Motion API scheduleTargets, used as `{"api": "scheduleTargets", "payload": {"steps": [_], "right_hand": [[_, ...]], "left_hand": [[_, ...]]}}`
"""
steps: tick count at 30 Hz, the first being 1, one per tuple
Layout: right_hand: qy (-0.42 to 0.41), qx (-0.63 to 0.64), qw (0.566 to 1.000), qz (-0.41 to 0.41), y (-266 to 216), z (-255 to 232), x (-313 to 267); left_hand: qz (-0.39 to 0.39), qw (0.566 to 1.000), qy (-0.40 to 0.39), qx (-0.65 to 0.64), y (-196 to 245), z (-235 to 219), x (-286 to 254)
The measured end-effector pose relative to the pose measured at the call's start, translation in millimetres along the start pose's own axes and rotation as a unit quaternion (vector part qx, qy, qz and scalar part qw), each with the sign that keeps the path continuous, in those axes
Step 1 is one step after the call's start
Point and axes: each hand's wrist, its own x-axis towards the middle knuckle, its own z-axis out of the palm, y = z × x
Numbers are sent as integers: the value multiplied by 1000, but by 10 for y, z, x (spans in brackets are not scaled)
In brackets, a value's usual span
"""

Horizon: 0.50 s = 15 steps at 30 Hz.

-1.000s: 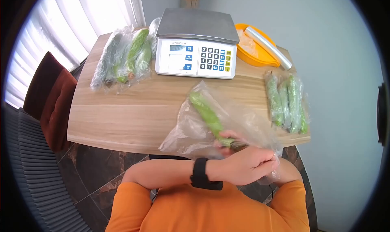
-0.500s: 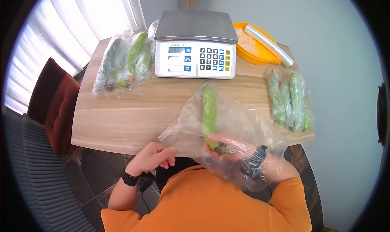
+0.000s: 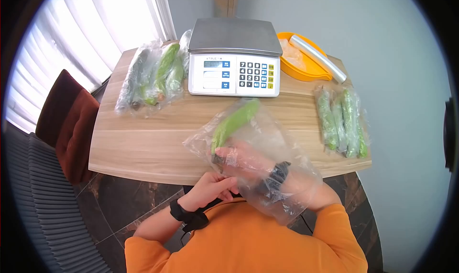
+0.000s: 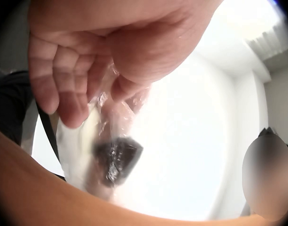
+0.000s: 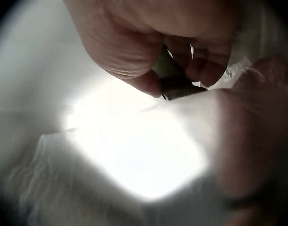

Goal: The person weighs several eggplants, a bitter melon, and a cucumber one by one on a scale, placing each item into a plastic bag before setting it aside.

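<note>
My right hand (image 3: 248, 160) is inside a clear plastic bag (image 3: 282, 144), which also covers its wrist and part of the forearm. Through the film, its fingers grip the dark stem end of a long light-green vegetable (image 3: 234, 122). The vegetable lies tilted inside the bag, its far end towards the scale. At the table's front edge, my left hand (image 3: 213, 189) pinches the bag close to the stem end. In the left wrist view, crinkled film (image 4: 102, 99) shows between thumb and fingers. The right wrist view shows the right thumb and fingers closed round the dark stem (image 5: 177, 87).
A digital scale (image 3: 234, 74) stands at the back of the table (image 3: 138, 148). Bagged vegetables (image 3: 153, 77) lie left of it, and more wrapped ones (image 3: 340, 122) at the right edge. An orange basin (image 3: 308, 74) holds a plastic roll (image 3: 318, 57). A brown chair (image 3: 67, 124) stands left.
The left hand came from the right forearm to the table's front left, then to the bag near the stem. The right hand, vegetable and bag moved left; the vegetable tilted.
</note>
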Motion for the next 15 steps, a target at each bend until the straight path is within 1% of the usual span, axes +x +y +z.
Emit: {"api": "scheduleTargets", "payload": {"steps": [3,6,9,12,15], "right_hand": [[21,-53,998,-3,18,-14,89],[14,-109,993,-37,82,-91,217],[151,-49,980,-121,95,125,251],[93,-96,991,-23,43,-42,366],[34,-182,983,-7,-105,-98,250]], "left_hand": [[10,996,-4,-93,-128,-107,123],[2,998,-55,-17,-63,-110,69],[21,995,-93,17,20,14,-35],[42,992,-96,71,33,64,-63],[62,976,-92,187,154,86,-122]]}}
